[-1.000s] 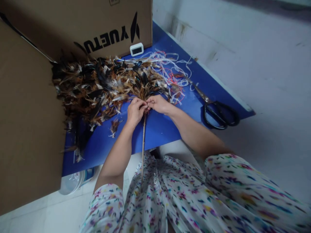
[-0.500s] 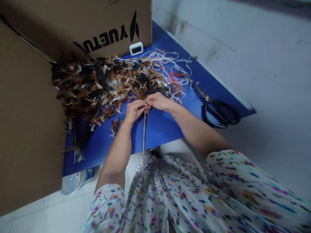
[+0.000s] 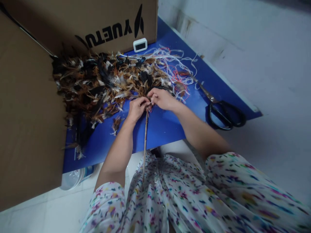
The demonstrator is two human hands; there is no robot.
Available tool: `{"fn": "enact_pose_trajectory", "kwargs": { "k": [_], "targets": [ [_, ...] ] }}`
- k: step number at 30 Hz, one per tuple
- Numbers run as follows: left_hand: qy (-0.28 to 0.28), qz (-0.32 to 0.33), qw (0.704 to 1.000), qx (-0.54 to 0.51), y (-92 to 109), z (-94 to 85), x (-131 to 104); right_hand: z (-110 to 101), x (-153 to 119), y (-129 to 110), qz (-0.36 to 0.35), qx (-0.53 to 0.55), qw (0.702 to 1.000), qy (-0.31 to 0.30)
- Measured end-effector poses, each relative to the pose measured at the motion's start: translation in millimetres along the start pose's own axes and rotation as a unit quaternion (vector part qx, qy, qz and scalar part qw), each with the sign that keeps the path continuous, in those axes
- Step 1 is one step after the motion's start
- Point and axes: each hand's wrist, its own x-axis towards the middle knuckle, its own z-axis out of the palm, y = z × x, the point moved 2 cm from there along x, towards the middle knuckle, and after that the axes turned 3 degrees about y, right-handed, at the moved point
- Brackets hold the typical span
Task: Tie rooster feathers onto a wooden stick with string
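A thin wooden stick (image 3: 145, 136) runs from my lap up over the table edge, with brown and black feathers (image 3: 145, 84) fanning out around its far end, like a feather duster. Reddish string (image 3: 149, 109) shows at the base of the feathers. My left hand (image 3: 137, 109) is closed in a pinch there, fingertips on what looks like a pale end of string. From the other side my right hand (image 3: 162, 98) pinches at the same spot, its fingertips meeting those of the left. The fingers partly hide the binding.
Loose feathers (image 3: 85, 87) cover the left of the blue table (image 3: 165, 126). Tangled white and red strings (image 3: 175, 61) lie at the back right, near large black-handled scissors (image 3: 222, 111). A small white digital clock (image 3: 140, 45) stands before a cardboard box (image 3: 116, 13). A wall borders the right.
My right hand's fingers have lifted and spread slightly from the binding, and a pale bit now shows between the fingertips. The whole view has shifted a little.
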Motion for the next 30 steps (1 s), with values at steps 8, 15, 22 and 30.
{"fn": "enact_pose_trajectory", "kwargs": {
  "k": [8,15,22,30],
  "targets": [
    [0.019,-0.052,0.998,-0.023,2.5,3.5,2.1,-16.0,-17.9,-7.1,-0.05,-0.064,0.997,0.006],
    [0.016,-0.031,0.999,0.014,6.8,2.1,4.4,-13.1,-20.9,-12.8,-0.08,-0.092,0.992,-0.018],
    [0.007,0.013,1.0,0.026,-0.1,2.8,5.7,-11.6,-16.5,-25.8,-0.082,-0.104,0.991,-0.024],
    [0.004,0.005,0.998,0.058,0.6,2.6,6.4,-7.0,-9.2,-34.0,-0.079,-0.144,0.986,-0.025]
  ]
}}
